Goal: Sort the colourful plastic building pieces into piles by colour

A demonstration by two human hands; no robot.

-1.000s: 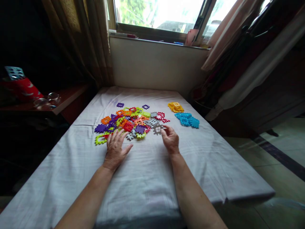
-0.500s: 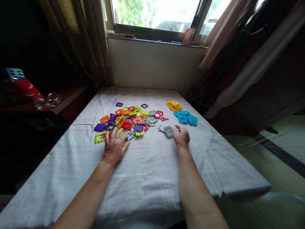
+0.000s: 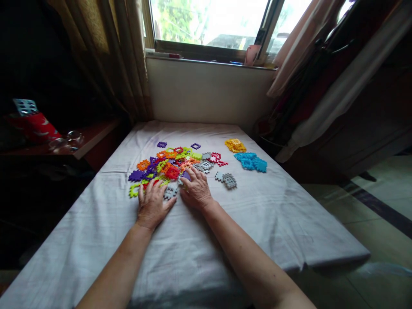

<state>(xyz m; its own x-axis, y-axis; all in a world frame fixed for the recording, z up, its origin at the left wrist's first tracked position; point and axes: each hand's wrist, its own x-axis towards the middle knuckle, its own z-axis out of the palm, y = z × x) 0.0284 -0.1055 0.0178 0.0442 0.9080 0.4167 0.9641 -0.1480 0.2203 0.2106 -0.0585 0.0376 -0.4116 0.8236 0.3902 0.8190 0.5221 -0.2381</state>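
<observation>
A heap of toothed, interlocking plastic pieces [image 3: 172, 172] in several colours lies on the cloth-covered table. At its near left edge, my left hand [image 3: 152, 206] rests palm down with fingers spread, its thumb beside a grey square piece [image 3: 170, 192]. My right hand [image 3: 197, 189] reaches into the front of the heap, thumb and fingers closed around a piece whose shape they partly cover. A purple piece [image 3: 186, 175] shows at those fingertips. Right of the heap is a small group of grey pieces [image 3: 229, 180], apart from both hands.
Yellow pieces [image 3: 234, 145] and blue pieces [image 3: 251, 162] form separate piles at the right of the table [image 3: 257, 223]. Two purple pieces lie behind the heap. Glasses [image 3: 72, 139] and a red container [image 3: 40, 128] stand on a side desk at left. A window is ahead.
My right hand has moved left from the grey group to the front of the heap. The grey square piece by my left thumb has shifted slightly nearer. My left hand stays at the heap.
</observation>
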